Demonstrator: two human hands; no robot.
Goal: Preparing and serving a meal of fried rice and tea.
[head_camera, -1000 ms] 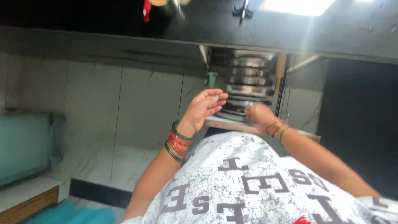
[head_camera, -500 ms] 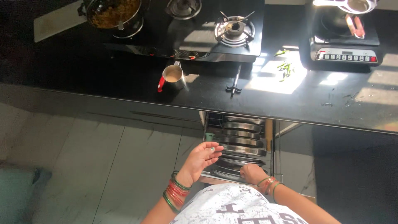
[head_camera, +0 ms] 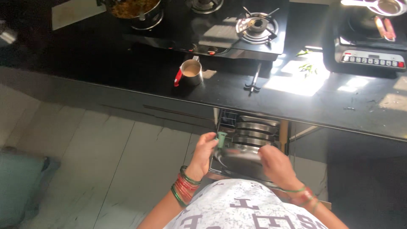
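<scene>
Both hands are down at the pull-out drawer rack (head_camera: 250,140) that stands open below the front edge of the black worktop (head_camera: 127,72), toward its right half. The left hand (head_camera: 203,153) and the right hand (head_camera: 274,164) hold a steel plate (head_camera: 237,156) between them, one at each side of it — the left fingers (head_camera: 210,142) curl round its left rim, beside a small green piece on the rack's corner, and the right hand's fingers are closed over its right rim. The plate is blurred, so how far it sits clear of the rack cannot be told.

As a judgement: the drawer is already out and one plate is in hand, tilted just above the front of the rack; more steel plates (head_camera: 256,127) stand stacked in the rack behind it, untouched. The plate has not reached the worktop.

Up on the worktop — well apart from the hands — a steel cup (head_camera: 190,71) with a red handle stands near the front edge, before the gas stove (head_camera: 229,29), with a pot of food (head_camera: 133,8) at the back left and an induction cooker (head_camera: 369,40) toward the right end.
</scene>
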